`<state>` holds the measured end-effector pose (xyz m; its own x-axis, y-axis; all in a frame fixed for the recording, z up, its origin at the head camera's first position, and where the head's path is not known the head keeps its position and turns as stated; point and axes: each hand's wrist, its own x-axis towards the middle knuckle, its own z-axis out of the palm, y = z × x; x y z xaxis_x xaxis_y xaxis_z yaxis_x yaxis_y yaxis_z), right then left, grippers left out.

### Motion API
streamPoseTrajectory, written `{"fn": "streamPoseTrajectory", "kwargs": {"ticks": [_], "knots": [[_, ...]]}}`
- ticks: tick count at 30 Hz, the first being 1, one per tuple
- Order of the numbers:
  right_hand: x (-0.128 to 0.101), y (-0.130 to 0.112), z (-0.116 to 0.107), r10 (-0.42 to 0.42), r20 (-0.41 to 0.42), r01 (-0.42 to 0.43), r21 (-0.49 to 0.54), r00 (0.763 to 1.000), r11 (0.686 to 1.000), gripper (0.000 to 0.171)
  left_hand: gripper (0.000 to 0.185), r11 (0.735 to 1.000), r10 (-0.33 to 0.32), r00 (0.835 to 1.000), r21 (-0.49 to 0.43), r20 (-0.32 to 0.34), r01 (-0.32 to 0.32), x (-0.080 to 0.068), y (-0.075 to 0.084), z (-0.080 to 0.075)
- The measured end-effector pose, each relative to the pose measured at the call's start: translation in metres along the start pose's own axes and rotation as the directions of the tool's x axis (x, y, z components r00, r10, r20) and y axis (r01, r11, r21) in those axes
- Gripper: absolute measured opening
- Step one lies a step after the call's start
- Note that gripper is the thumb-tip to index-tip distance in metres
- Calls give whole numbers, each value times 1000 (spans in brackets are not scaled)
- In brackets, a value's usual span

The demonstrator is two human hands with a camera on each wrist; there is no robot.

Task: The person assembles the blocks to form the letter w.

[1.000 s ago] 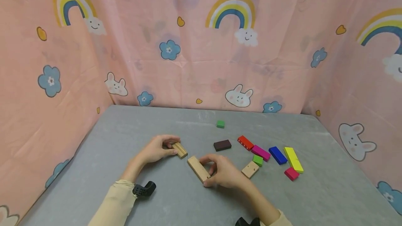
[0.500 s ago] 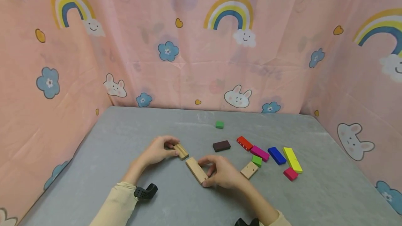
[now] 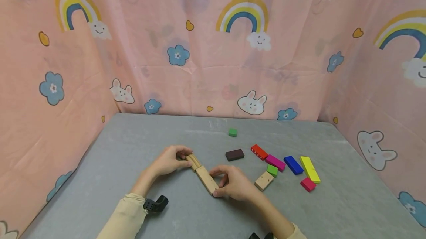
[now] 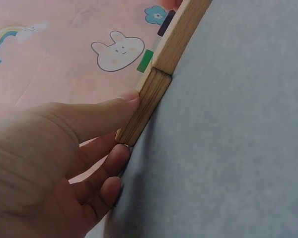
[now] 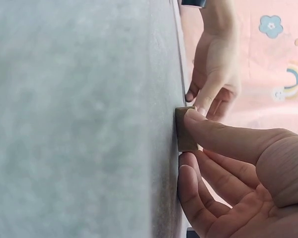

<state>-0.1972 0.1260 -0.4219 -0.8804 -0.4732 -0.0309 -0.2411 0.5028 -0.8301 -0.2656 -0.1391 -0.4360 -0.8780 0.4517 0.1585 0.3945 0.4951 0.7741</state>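
Left hand [image 3: 168, 161] pinches the short grooved wooden block [image 3: 192, 161] between thumb and fingertips, while the right hand [image 3: 233, 183] grips the longer plain wooden block [image 3: 206, 180] at its near end. Both blocks lie flat on the grey surface [image 3: 133, 139], meeting end to end in one slanted line. Coloured blocks [image 3: 293, 164] and a dark brown block [image 3: 234, 154] lie apart to the right.

Soft, even light fills the head view, with only faint shadows under the hands on the grey worktop [image 3: 299, 209] and no glare. The pink curtain [image 3: 206, 65] bows slightly toward the edges from the wide lens. In both wrist views the nearest fingers [image 4: 49, 148] are blurred, while the worktop's grain stays fairly sharp.
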Motion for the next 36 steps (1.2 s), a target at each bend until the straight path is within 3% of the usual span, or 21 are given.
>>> {"fn": "streamPoseTrajectory", "kwargs": {"ticks": [9,14,22,31,36], "knots": [[2,0,1,10,1,-10,-3,1000,1000,50,37,999,-26,1000,23,-16,27,-2,4,1],[2,-1,2,-2,0,2,-7,1000,1000,49,40,993,-81,995,82,-64,86,-5,19,5],[1,-1,-1,5,4,-5,-12,1000,1000,49,55,984,-47,984,162,-172,75,-18,40,30],[-2,-1,-1,-2,2,2,-8,1000,1000,48,58,985,-121,964,91,-239,146,-34,50,51],[-2,0,0,-11,7,11,-2,1000,1000,48,55,976,-146,950,117,-276,184,-37,54,59]]}}
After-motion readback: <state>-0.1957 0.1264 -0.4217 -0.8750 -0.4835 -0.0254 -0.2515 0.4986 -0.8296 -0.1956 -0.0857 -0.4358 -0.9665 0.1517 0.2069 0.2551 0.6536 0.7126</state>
